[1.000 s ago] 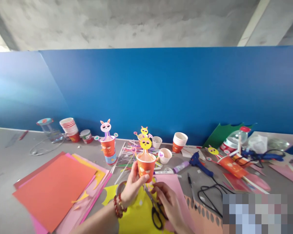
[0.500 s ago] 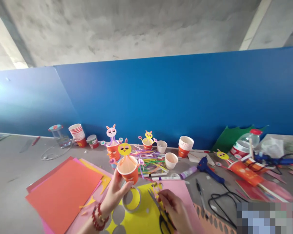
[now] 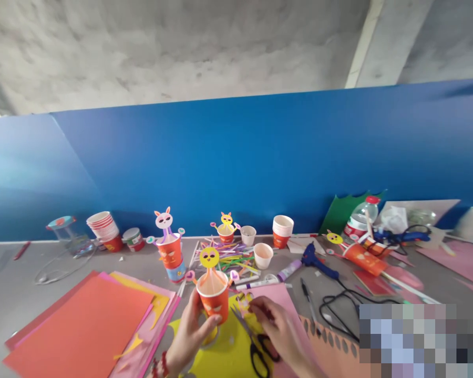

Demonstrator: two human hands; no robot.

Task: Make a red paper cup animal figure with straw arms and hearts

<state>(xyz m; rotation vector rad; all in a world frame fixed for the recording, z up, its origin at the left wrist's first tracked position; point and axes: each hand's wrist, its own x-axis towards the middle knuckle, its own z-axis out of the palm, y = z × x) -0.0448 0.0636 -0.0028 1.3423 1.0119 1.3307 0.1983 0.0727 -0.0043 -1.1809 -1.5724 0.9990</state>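
Observation:
My left hand (image 3: 195, 328) is wrapped round an orange paper cup (image 3: 213, 299). A yellow round face (image 3: 209, 257) rises from this cup, with pink hand shapes on strips at both sides; no ears show on the face. My right hand (image 3: 274, 325) has its fingers pinched by small patterned paper pieces (image 3: 244, 301); what they hold, if anything, is too small to name. Black-handled scissors (image 3: 256, 346) lie just left of that hand, on yellow paper (image 3: 220, 354) with round holes. A tape roll behind the held cup is mostly hidden.
Orange sheets (image 3: 86, 320) lie at left. Behind my hands are paper strips (image 3: 236, 260), a pink-faced cup figure (image 3: 169, 247), a small yellow-faced one (image 3: 226, 231) and a white cup (image 3: 263, 255). A blue glue gun (image 3: 319, 262), its cord and a bottle (image 3: 360, 218) are at right.
The view has turned to the right. The cup in my left hand is lower against the table, and the ear shape above its yellow face no longer shows. My right hand stays by the patterned pieces.

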